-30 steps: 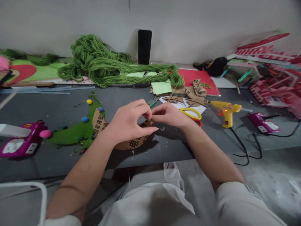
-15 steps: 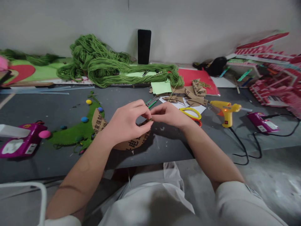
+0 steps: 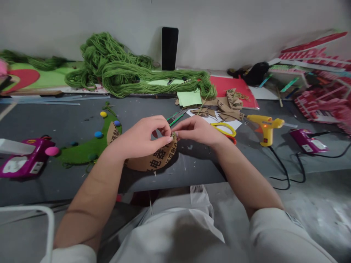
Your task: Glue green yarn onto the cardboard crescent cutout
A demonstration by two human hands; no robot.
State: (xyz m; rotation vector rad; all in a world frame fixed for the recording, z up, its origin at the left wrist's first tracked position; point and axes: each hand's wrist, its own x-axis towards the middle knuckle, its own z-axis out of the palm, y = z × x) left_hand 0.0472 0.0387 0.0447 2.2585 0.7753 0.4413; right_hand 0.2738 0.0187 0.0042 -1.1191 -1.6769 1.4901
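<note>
A curved piece of brown printed cardboard lies at the desk's front, partly under my left hand. At its upper right tip, a small bit of green yarn shows between my fingertips. My left thumb and fingers are closed on it from the left. My right hand pinches at the same tip from the right. How the yarn is fixed to the cardboard is hidden by the fingers. Left of my hands lies a green crescent dotted with coloured pompoms, a strip of cardboard beside it.
Behind my hands are a green-handled cutter, a heap of green yarn and cardboard scraps. Yellow-handled scissors and a yellow glue gun lie right. A purple glue-gun base stands left; a phone leans on the wall.
Both hands have moved slightly left and come down onto the cardboard's tip, and more of the cardboard shows below them. The whole view has shifted a little.
</note>
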